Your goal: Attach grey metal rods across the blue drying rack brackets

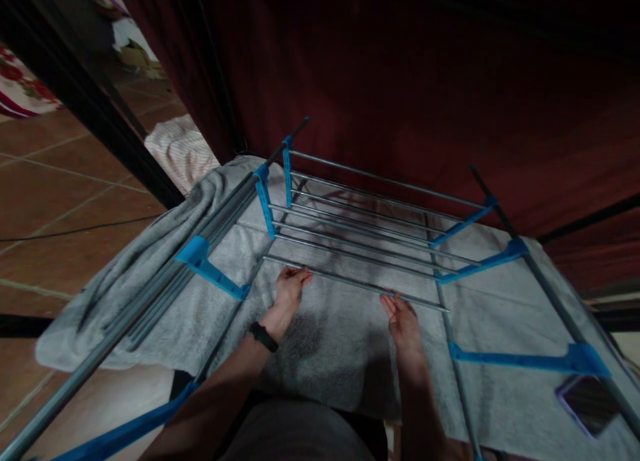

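A thin metal rod (345,281) spans between my two hands, level and loose from the blue brackets. Near its left end, my left hand (291,286) pinches it; a dark band circles that wrist. Toward the right end, my right hand (400,313) grips the same rod with its fingertips. Beyond the rod stands a part-built rack of grey tubes and blue plastic brackets, with several rods (370,238) running across it. One blue bracket (213,271) sticks inward at the left without a rod, and another blue bracket (525,360) does so at the right.
A grey blanket (330,354) lies under the rack. Loose grey tubes (195,254) lie at the left. At the lower right is a phone (587,402). A dark red curtain (400,81) hangs behind, and tiled floor (45,201) shows at the left.
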Available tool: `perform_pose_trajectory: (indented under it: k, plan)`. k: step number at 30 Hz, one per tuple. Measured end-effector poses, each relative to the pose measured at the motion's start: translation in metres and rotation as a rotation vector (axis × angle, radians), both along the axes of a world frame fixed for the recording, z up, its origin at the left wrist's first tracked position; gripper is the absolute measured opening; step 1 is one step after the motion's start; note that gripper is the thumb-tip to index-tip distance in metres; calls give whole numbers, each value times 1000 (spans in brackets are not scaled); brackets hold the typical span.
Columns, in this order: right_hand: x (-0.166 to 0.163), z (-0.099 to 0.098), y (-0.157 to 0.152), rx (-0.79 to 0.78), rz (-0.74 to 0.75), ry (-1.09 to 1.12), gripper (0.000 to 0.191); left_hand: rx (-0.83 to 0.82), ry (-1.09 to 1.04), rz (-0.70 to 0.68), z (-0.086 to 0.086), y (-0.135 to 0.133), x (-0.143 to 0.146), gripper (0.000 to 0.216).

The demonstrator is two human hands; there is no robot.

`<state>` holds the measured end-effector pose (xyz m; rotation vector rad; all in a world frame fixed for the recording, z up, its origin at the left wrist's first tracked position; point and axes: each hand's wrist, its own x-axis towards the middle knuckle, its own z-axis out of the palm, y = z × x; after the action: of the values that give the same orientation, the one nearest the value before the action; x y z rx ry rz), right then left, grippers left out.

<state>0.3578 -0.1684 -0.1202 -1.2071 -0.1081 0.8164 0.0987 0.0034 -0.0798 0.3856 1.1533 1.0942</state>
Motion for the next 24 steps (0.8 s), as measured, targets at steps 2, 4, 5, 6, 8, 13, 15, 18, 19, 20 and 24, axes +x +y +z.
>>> perform_pose_trajectory:
  k: [2,4,5,6,8,13,15,18,19,20,24]
  plan:
    - [-1,1,4,-82,-62,30,33,-12,-15,-33,2,-3,5,42]
    - [-2,2,7,-111,-90,43,31,-29,-35,-73,3,-9,12,37]
    - [-3,2,8,-105,-92,42,30,-35,-45,-95,3,-12,17,36]
    - [-4,2,8,-91,-88,38,30,-37,-57,-117,2,-16,21,35]
    - [-5,2,7,-68,-80,29,31,-21,-79,-149,1,-23,29,35]
    - [-6,0,2,-71,-46,-17,38,7,-90,-127,-3,-29,39,37]
    - [-5,-2,1,-55,-37,-39,37,-3,-80,-115,-3,-29,39,37]
    - [-4,-4,1,-26,-34,-45,36,-23,-61,-98,-3,-28,40,40]
    - [-3,-5,1,-23,-35,-41,37,-30,-55,-94,-3,-28,41,41]
    - [-3,-6,2,-25,-35,-34,37,-35,-51,-93,-3,-28,42,42]
    - [0,-8,2,-59,-57,-8,35,-20,-54,-103,-3,-29,43,48]
